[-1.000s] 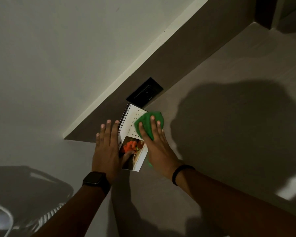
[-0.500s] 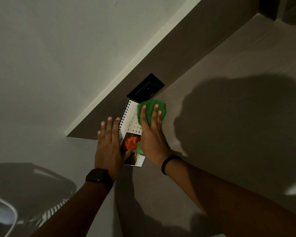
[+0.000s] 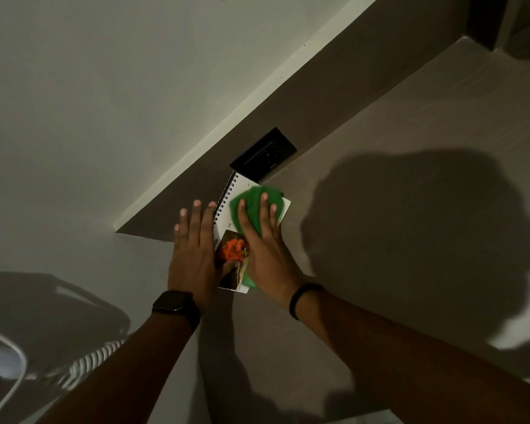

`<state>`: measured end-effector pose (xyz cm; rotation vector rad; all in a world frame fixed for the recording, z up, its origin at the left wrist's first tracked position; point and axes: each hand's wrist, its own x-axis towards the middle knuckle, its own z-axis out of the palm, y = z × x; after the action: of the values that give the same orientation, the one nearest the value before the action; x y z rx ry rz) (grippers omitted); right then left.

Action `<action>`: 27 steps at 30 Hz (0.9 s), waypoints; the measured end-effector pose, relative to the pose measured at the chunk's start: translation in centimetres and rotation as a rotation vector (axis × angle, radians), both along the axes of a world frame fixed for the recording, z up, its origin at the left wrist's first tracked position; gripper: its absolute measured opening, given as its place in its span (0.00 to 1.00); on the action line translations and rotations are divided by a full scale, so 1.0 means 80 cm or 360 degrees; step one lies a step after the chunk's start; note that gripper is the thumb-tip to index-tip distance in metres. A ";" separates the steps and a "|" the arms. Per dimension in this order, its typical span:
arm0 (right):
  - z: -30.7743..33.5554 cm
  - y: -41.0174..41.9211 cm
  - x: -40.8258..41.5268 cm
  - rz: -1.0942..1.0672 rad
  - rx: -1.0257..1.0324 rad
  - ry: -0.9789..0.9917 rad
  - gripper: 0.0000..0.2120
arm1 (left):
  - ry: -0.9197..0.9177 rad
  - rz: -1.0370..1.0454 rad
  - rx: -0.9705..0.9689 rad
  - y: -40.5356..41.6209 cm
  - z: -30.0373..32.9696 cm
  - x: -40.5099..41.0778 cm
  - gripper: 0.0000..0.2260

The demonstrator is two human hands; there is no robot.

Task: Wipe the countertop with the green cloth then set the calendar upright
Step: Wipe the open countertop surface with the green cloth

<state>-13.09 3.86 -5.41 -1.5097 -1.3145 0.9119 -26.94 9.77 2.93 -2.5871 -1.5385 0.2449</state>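
Observation:
A spiral-bound calendar point(image 3: 227, 209) with an orange flower picture lies flat on the grey countertop point(image 3: 395, 148), against the backsplash. My right hand point(image 3: 265, 252) presses the green cloth point(image 3: 254, 200) flat onto the calendar's upper part, fingers spread over it. My left hand point(image 3: 193, 255) lies flat along the calendar's left edge, with its thumb on the picture. A smartwatch is on my left wrist and a black band on my right.
A black wall socket point(image 3: 263, 156) sits in the dark backsplash just beyond the calendar. A pale wall rises to the left. A white chair-like frame point(image 3: 10, 362) is at the lower left. Large shadows cover the countertop to the right.
My right hand has slid the green cloth up and away across the calendar, toward the socket. My left hand has stayed along the calendar's left edge.

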 end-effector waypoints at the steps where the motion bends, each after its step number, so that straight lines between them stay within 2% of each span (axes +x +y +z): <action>1: -0.005 -0.013 0.002 0.0106 -0.0008 -0.0037 0.49 | 0.0031 0.0001 -0.0007 -0.001 0.001 0.000 0.56; 5: -0.002 -0.047 0.052 0.0221 -0.0191 0.0156 0.36 | 0.0100 0.0028 0.0127 -0.015 0.014 0.016 0.49; 9: 0.028 -0.062 0.158 0.0231 -0.0305 0.0090 0.30 | -0.0213 -0.0130 0.0237 -0.051 0.014 0.071 0.41; 13: 0.061 -0.076 0.283 0.0185 -0.0343 -0.0282 0.32 | -0.0443 -0.0069 0.0168 -0.078 -0.014 0.181 0.39; 15: 0.065 -0.077 0.342 0.0134 -0.0354 -0.0710 0.36 | -0.0521 -0.0025 0.0113 -0.082 -0.034 0.240 0.40; 17: 0.061 -0.073 0.393 0.0073 -0.0385 -0.1072 0.35 | -0.0652 0.0019 0.0008 -0.082 -0.058 0.289 0.40; 21: 0.031 -0.065 0.457 0.0098 -0.0623 -0.1274 0.34 | -0.0709 0.0038 -0.0137 -0.084 -0.114 0.350 0.38; 27: -0.018 -0.066 0.468 0.0060 -0.0592 -0.1481 0.38 | -0.0648 0.0112 -0.0202 -0.085 -0.172 0.351 0.38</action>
<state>24.36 -1.39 -6.82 -2.3598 -1.8774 0.4717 1.12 2.99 -10.86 -2.8133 -1.7930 -0.1999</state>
